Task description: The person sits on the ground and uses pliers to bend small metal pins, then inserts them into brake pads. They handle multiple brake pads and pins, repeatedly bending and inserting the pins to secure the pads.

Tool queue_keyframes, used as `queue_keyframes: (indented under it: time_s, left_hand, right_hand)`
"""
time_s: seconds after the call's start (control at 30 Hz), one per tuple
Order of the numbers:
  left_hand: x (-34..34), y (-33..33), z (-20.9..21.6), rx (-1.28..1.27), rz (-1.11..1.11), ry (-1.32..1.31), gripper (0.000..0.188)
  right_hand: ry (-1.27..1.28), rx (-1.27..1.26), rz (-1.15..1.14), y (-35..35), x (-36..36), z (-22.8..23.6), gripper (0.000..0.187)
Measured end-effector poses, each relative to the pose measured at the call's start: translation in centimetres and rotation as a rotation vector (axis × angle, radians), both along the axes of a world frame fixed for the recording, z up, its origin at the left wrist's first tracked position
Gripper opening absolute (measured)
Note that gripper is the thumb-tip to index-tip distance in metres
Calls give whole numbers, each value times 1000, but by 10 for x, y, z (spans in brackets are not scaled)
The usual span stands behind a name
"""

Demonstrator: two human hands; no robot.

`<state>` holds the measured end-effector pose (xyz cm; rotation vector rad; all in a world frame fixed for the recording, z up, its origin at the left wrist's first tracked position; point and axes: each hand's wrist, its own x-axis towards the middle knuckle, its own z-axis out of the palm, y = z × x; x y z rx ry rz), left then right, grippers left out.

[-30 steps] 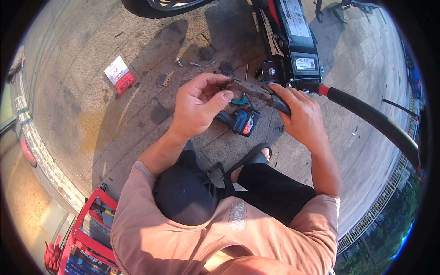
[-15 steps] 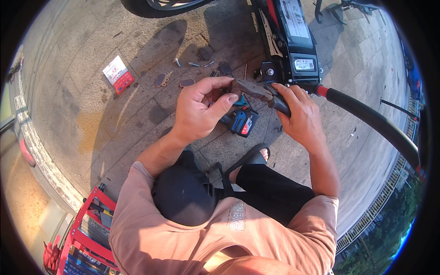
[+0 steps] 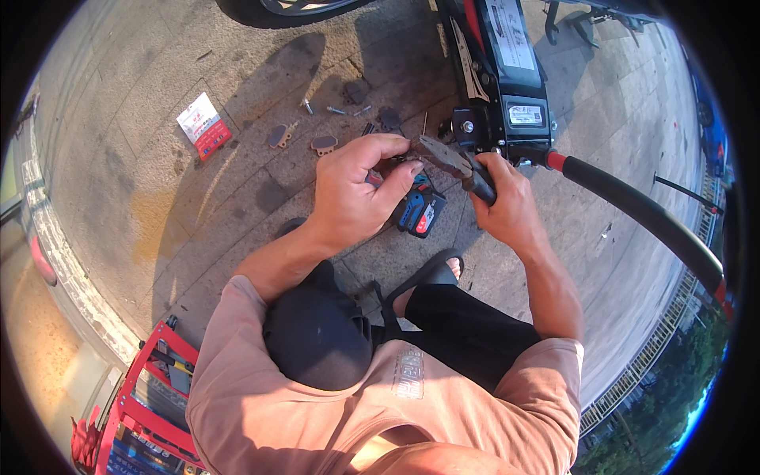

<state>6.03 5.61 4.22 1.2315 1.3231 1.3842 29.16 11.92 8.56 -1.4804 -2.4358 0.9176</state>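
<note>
My right hand (image 3: 511, 194) is wrapped round the dark handles of a pair of rusty pliers (image 3: 447, 158), whose jaws point left. Right at the jaw tips, my left hand (image 3: 356, 186) pinches with thumb and forefinger. What sits in that pinch is too small and hidden to make out. Below the pliers, a blue-and-black cordless power tool (image 3: 419, 212) lies on the paving, partly covered by my left hand. Beyond my left hand are flat brake pads, one grey pad (image 3: 279, 135) and another pad (image 3: 324, 145) with a coppery backing.
Bolts (image 3: 307, 105) and more dark pads (image 3: 355, 92) lie farther off. A white-and-red packet (image 3: 203, 125) is at left. A black floor jack (image 3: 518, 79) stands at far right, its long handle (image 3: 633, 192) slanting rightward. A tyre (image 3: 293, 17) shows at top, a red cart (image 3: 150, 404) lower left.
The plier jaws have shifted slightly right, showing more of their tips beside my left fingers. My right hand has come a little lower, and my left hand has moved slightly right.
</note>
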Motion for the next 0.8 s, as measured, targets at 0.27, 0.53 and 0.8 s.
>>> queue_keyframes:
  time_s: [0.27,0.53,0.8]
  left_hand:
    - [3,2,2,-95,0,-250,25]
    - [-9,5,0,-242,-64,-586,24]
    - [-18,7,-5,-318,-199,-927,25]
  right_hand:
    - [-162,186,107,4,-2,8,49]
    - [-42,-83,29,8,11,15,39]
    - [816,-1225,31,1,19,1,86]
